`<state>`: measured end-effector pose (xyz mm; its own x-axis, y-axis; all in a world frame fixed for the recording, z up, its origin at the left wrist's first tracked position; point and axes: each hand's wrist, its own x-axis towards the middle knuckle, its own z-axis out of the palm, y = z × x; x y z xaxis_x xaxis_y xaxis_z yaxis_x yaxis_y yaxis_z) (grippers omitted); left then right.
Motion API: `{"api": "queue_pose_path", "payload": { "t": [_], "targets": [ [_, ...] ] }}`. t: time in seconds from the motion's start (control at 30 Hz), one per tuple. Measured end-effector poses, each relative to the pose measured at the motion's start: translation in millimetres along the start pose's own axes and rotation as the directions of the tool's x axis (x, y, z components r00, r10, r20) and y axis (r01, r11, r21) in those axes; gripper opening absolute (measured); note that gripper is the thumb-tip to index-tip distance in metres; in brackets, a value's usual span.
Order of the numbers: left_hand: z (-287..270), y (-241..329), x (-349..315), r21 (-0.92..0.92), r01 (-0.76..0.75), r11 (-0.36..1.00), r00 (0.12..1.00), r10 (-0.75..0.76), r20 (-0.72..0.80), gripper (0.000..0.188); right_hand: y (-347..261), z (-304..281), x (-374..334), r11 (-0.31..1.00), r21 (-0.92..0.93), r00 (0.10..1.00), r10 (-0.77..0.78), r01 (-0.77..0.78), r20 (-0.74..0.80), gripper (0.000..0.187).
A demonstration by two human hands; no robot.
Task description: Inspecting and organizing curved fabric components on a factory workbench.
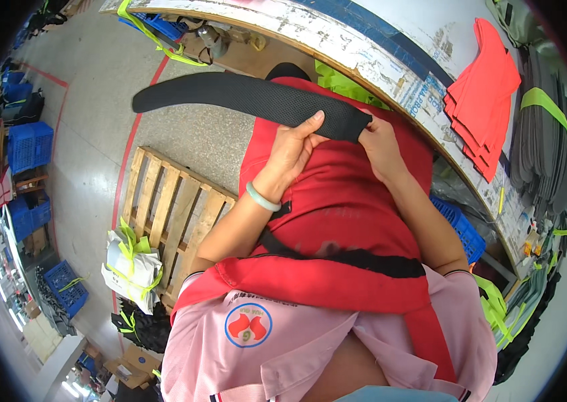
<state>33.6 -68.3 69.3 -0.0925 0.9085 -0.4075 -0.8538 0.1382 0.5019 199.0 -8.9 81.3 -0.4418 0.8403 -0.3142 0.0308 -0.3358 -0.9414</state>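
Note:
A long, curved black shoulder strap [230, 92] with a mesh surface is held up in front of my red apron. Its rounded end reaches out to the far left with nothing under it. My left hand [290, 149] pinches the lower edge near the squared end, thumb on top and fingers beneath. At that squared end, my right hand [380, 143] grips the corner, its fingertips partly hidden by the strap. A pale bangle [263, 198] circles my left wrist.
A worn workbench [391, 74] runs along the far and right side. Red fabric pieces [481, 100] and a bundle of grey strips [543, 127] lie on it. Left of me are a wooden pallet [175, 201], a white tied bundle [133, 268] and blue crates [30, 145].

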Motion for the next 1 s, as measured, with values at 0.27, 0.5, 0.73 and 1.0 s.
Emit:
{"api": "queue_pose_path", "payload": {
  "t": [0.27, 0.5, 0.73, 1.0],
  "targets": [
    [-8.7, 34.6, -2.5, 0.428, -0.192, 0.883, 0.981, 0.172, 0.086, 0.020, -28.5, -12.5, 4.4, 0.975, -0.217, 0.999, 0.043, -0.036, 0.025, 0.022],
    [6.3, 18.1, -10.0, 0.546, -0.023, 0.838, 0.989, -0.060, 0.134, 0.015, -7.0, 3.1, 10.6, 1.000, -0.018, 0.991, 0.027, -0.025, 0.131, 0.016],
    [-9.6, 19.1, -6.8, 0.612, -0.268, 0.744, 0.962, 0.178, 0.205, 0.023, 3.0, 16.1, 13.7, 0.958, -0.282, 0.985, -0.009, 0.059, 0.174, 0.015],
    [-3.9, 55.1, 1.2, 0.548, -0.309, 0.777, 0.951, 0.239, 0.197, 0.050, 0.2, 25.5, 14.1, 0.995, -0.041, 0.973, -0.078, 0.089, 0.216, 0.009]
  ]
}}
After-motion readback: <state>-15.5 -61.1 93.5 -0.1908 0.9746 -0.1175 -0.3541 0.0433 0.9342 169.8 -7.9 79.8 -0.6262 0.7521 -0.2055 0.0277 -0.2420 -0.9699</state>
